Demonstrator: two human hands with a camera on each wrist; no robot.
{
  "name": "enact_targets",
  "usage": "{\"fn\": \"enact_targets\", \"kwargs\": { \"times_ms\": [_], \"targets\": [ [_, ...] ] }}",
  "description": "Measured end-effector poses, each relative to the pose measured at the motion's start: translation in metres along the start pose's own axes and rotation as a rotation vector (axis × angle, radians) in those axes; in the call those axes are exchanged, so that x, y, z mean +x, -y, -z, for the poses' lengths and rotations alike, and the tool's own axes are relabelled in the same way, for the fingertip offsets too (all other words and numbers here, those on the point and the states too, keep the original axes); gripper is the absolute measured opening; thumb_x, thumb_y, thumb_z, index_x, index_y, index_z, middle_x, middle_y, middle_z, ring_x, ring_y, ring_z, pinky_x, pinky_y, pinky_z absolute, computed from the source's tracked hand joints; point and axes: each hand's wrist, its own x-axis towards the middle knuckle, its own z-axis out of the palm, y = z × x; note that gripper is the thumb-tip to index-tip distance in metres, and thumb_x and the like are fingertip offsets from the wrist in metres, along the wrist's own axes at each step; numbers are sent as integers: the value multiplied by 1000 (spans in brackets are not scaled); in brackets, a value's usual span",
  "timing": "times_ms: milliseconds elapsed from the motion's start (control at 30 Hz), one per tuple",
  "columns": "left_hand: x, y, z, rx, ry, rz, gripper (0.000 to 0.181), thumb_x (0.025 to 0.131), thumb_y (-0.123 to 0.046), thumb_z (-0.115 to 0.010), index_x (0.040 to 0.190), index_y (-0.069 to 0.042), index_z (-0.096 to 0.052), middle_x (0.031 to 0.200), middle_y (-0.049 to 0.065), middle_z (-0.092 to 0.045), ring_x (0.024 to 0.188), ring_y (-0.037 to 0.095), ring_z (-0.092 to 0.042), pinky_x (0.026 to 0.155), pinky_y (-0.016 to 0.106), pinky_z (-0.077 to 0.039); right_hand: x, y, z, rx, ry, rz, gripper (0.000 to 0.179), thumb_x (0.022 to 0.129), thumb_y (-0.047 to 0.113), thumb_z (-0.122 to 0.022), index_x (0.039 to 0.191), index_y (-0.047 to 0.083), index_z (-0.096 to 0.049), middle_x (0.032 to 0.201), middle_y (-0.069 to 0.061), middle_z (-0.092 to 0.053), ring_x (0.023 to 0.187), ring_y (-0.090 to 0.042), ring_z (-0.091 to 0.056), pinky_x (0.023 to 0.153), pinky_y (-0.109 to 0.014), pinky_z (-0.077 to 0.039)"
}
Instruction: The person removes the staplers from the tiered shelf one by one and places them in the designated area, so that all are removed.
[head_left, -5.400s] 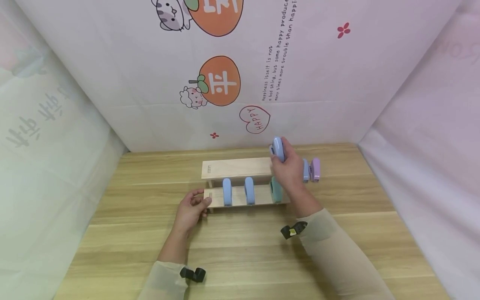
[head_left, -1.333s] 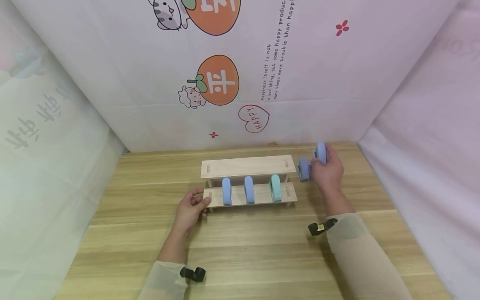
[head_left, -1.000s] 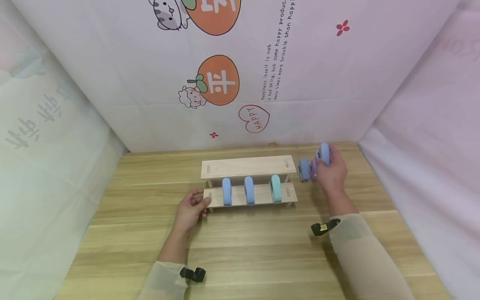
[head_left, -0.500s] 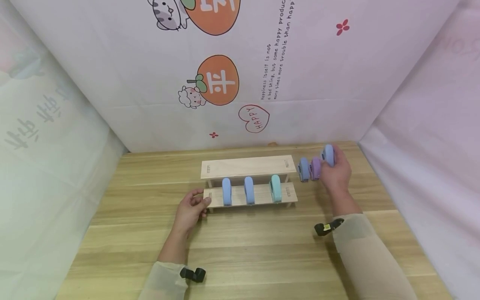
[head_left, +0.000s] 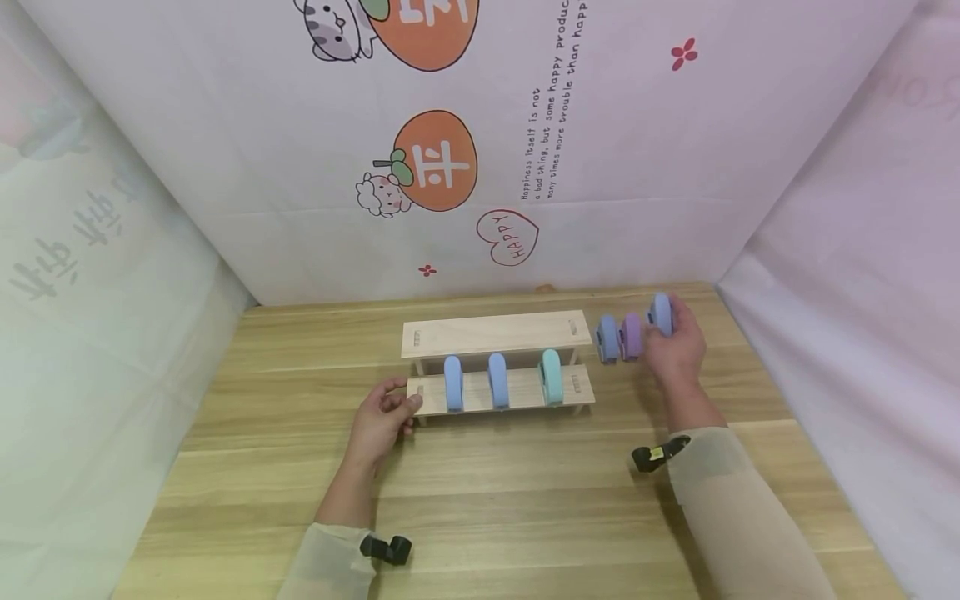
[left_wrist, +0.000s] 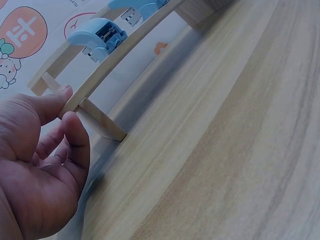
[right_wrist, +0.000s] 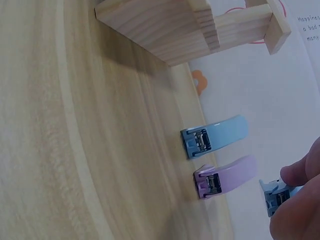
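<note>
Light-blue, rounded plastic stapler-like tool (head_left: 660, 313) gripped in the right hand (head_left: 678, 345), at the row's right end.
It sits just right of a purple plastic tool of like shape (head_left: 631, 337), both long axes running roughly front to back; table contact is unclear. The left hand (head_left: 381, 423), farther off, pinches the left end of the pale wooden two-tier stand (head_left: 480, 402).

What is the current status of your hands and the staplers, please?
Left hand grips wooden rack at left end. Right hand holds blue stapler. Purple stapler and another blue stapler stand between that hand and rack.
</note>
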Motion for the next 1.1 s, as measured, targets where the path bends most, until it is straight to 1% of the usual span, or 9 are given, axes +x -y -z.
{"fn": "enact_targets", "kwargs": {
  "times_ms": [133, 300, 400, 467, 533, 633, 733, 933, 1100],
  "targets": [
    [-4, -5, -1, 9, -2, -7, 55, 98, -20, -76, 146, -9, -51, 101, 8, -63, 77, 21, -61, 69, 32, -60, 3, -4, 0, 2, 11, -26, 76, 99, 3, -57, 165, 23, -26, 168, -6, -27, 154, -29, -26, 126, -43, -22],
    [-3, -4, -1, 7, 3, -15, 54, 98, -20, -76, 145, -11, -52, 101, 8, -63, 77, 21, -61, 70, 31, -60, 5, -6, 0, -9, 19, -38, 75, 100, 4, -57, 166, 23, -25, 168, -4, -27, 154, -27, -26, 126, -41, -22],
    [-1, -3, -1, 4, -2, -5, 53, 97, -20, -76, 144, -11, -52, 100, 8, -63, 77, 21, -61, 70, 32, -60, 7, -8, 0, -15, 27, -37, 75, 101, 5, -58, 166, 23, -24, 168, -4, -26, 154, -28, -26, 126, -43, -22],
    [3, 0, 0, 5, -10, 5, 54, 97, -21, -77, 144, -12, -53, 101, 8, -64, 77, 21, -62, 70, 32, -60, 8, -10, 0, -20, 29, -34, 74, 101, 6, -58, 166, 23, -25, 168, -5, -27, 154, -28, -26, 126, -43, -22],
    [8, 7, 0, 5, -17, 11, 54, 96, -23, -78, 144, -14, -54, 101, 7, -64, 76, 20, -62, 69, 32, -59, 9, -12, 1, -27, 28, -26, 73, 102, 6, -59, 165, 22, -25, 168, -7, -28, 154, -29, -27, 126, -45, -22],
    [15, 18, 2, 3, -21, 4, 57, 94, -28, -80, 143, -16, -54, 103, 7, -64, 76, 20, -61, 67, 30, -59, 9, -15, 1, -34, 26, -20, 72, 102, 7, -59, 165, 20, -27, 167, -9, -29, 153, -31, -28, 126, -46, -23],
    [17, 24, 3, -6, -25, -6, 58, 92, -32, -83, 141, -19, -56, 104, 8, -64, 76, 20, -62, 66, 28, -58, 10, -19, 1, -38, 30, -24, 72, 103, 8, -59, 165, 19, -26, 167, -10, -28, 153, -32, -27, 126, -47, -22],
    [16, 25, 2, -20, -45, -12, 59, 88, -35, -85, 138, -21, -58, 104, 10, -65, 75, 21, -63, 65, 28, -59, 14, -27, 1, -39, 44, -55, 72, 104, 8, -56, 166, 20, -21, 169, -7, -22, 155, -29, -21, 127, -45, -18],
    [14, 24, 2, -29, -45, -22, 56, 89, -32, -85, 137, -20, -58, 102, 10, -65, 74, 21, -63, 64, 28, -59, 14, -30, 1, -21, 63, -76, 75, 103, 4, -54, 167, 20, -18, 170, -7, -19, 156, -27, -18, 127, -45, -16]
  ]
}}
